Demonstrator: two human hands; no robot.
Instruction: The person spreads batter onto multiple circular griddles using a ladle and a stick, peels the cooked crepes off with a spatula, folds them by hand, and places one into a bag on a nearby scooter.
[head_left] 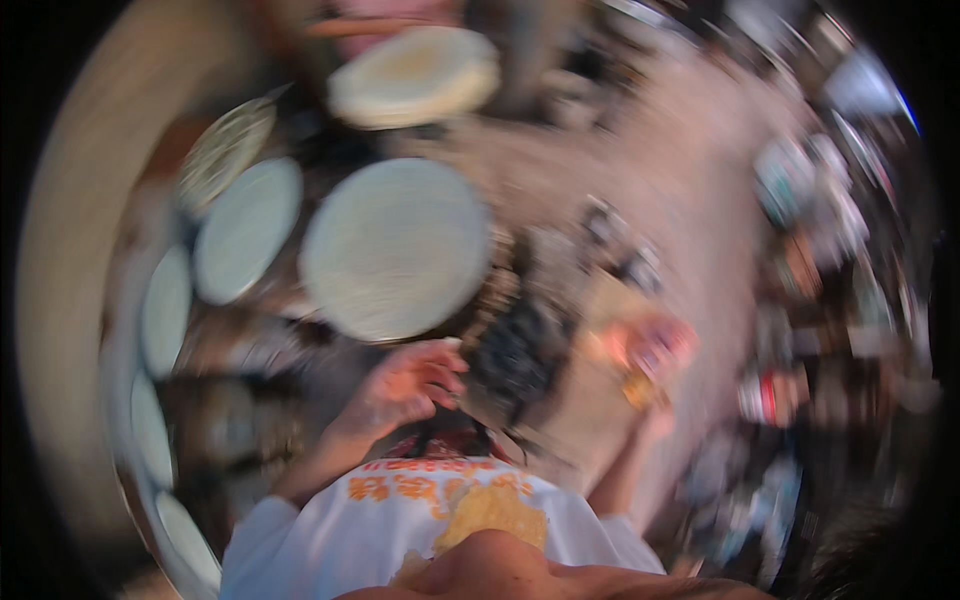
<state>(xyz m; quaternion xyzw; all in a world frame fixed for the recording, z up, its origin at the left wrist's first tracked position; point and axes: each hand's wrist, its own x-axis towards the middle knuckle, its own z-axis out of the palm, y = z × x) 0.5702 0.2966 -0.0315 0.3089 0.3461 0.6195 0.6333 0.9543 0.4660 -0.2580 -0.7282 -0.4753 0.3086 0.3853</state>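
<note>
Motion blurs the whole view. My left hand (pixel 405 390) is just below a large pale round disc (pixel 393 247), its fingers curled loosely but apart, with nothing clearly in them; whether it touches the disc is unclear. At the right, my right hand (pixel 648 415) is smeared beside a yellowish item and a pinkish-orange shape (pixel 645 345) over a tan board (pixel 610 310); its grip cannot be made out. Dark lumpy material (pixel 515 355) lies between my hands.
Several pale discs (pixel 245 228) stand along the left by a curving beige edge. Another disc (pixel 412 75) is at the back, near a patterned round item (pixel 227 150). A dusty floor (pixel 700 170) extends to the right, bordered by blurred clutter (pixel 785 185).
</note>
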